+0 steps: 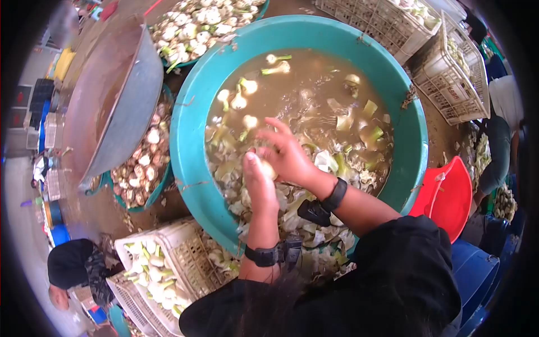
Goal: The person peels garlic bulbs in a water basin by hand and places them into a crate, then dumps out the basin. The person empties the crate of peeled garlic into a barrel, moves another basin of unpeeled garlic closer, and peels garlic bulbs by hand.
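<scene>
Both my hands are over a large round teal tub [188, 135] of murky brown water. A pale bulb [268, 169] sits between them, partly hidden by my fingers. My left hand [259, 182] cups it from the left side. On the other side, my right hand [283, 153] presses against it with some fingers raised and spread. White bulbs with green stems [238, 101] float to the left and at the top of the water. Loose peeled skins and leaf scraps [292, 208] lie thick in the lower part of the tub.
A metal basin [126, 112] leans at the left over a tub of brownish bulbs [143, 174]. Crates [449, 73] stand at upper right, another crate [191, 258] at lower left. A red basin [449, 194] is at right. Other people [73, 264] are at both sides.
</scene>
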{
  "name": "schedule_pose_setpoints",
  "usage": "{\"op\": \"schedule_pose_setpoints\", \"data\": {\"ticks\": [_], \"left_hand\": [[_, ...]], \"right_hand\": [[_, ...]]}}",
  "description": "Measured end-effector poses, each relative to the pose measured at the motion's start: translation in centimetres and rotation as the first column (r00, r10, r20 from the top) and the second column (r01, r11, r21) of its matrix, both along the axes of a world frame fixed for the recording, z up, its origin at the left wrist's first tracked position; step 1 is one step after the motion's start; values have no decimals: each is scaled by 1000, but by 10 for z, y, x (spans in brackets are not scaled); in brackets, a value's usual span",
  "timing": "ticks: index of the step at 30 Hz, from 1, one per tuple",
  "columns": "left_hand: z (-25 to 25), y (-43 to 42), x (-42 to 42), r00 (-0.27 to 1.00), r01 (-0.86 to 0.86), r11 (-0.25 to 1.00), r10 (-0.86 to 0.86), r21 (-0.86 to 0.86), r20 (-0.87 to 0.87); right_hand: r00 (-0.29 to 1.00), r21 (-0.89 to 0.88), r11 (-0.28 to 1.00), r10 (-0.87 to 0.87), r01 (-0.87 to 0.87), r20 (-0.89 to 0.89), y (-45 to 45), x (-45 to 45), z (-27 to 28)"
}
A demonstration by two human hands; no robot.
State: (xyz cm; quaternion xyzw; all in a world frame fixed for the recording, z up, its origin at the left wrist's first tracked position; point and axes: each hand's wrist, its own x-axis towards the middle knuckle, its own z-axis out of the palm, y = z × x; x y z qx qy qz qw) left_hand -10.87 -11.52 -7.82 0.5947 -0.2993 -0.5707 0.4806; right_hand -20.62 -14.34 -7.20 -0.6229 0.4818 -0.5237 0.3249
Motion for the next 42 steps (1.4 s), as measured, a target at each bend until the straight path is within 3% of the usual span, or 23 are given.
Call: {"op": "schedule_pose_setpoints", "data": {"ticks": [1, 2, 3, 5, 10, 12, 13, 15, 16, 17, 20, 21, 24, 27, 28, 29, 31, 32, 33, 35, 37, 38, 42], "left_hand": [[1, 2, 15, 985, -86, 996, 85, 1, 152], [10, 6, 31, 969, -68, 998, 68, -6, 238], [9, 10, 49, 956, -71, 997, 64, 14, 286], [17, 19, 76, 956, 104, 988, -131, 114, 263], [36, 39, 91, 959, 201, 944, -245, 263, 143], [39, 48, 96, 964, 220, 941, -250, 257, 90], [42, 50, 99, 952, 281, 937, -299, 206, 63], [45, 53, 104, 936, 343, 927, -351, 149, 34], [45, 54, 106, 922, 376, 927, -374, -4, 101], [48, 55, 106, 907, 410, 899, -385, -155, 171], [65, 68, 110, 714, 616, 788, -561, 5, 419], [70, 74, 108, 714, 617, 787, -564, 9, 415], [81, 87, 101, 354, 723, 691, -362, -8, 862], [66, 84, 109, 112, 834, 548, -64, -59, 992], [62, 86, 110, 319, 749, 636, -102, -185, 942], [57, 89, 111, 317, 748, 639, -104, -181, 943], [42, 93, 112, 954, 187, 963, -131, -193, 269], [37, 93, 112, 996, -70, 986, 78, -152, 48], [33, 93, 115, 995, -78, 985, 87, -152, 49], [26, 92, 126, 726, -402, 882, 471, 247, -500], [19, 96, 142, 671, -378, 886, 462, 268, -581], [28, 94, 143, 653, -376, 890, 453, 259, -608], [32, 93, 151, 621, -312, 917, 395, 249, -677]], "right_hand": [[898, -269, 951, 21, -153, -439, 8, -4, 2], [855, -230, 947, 77, -224, -513, 15, -1, 6], [857, -233, 944, 87, -234, -508, 22, 3, 12], [531, 204, 824, 509, -529, -677, 37, 9, 24], [428, 249, 796, 526, -552, -735, 57, 31, 28], [706, 407, 780, 614, -475, -352, 52, 35, 15], [703, 406, 780, 614, -475, -359, 55, 36, 13], [810, 760, 283, 242, -585, 533, 62, 36, 15], [771, 726, 268, 137, -633, 622, 66, 34, 18], [774, 729, 271, 137, -629, 618, 70, 35, 16], [893, 476, 765, 437, -434, 112, 77, 41, 2], [893, 481, 763, 435, -432, 113, 79, 44, 1], [837, 771, 370, 34, -518, 546, 77, 47, -1], [775, 745, 371, -96, -555, 625, 80, 52, 13], [747, 731, 386, -140, -563, 650, 82, 55, 16], [746, 731, 382, -140, -566, 651, 84, 54, 23], [575, 526, 528, -86, -667, 814, 89, 48, 38], [628, 438, 641, 89, -630, 773, 95, 51, 35], [626, 438, 635, 94, -636, 774, 99, 46, 34], [671, 363, 647, 321, -671, 669, 105, 31, 36], [757, 328, 823, 176, -464, 629, 91, 12, 45], [393, 150, 810, 106, -567, 914, 81, 7, 39], [233, 165, 826, -42, -539, 972, 61, -7, 28]]}}
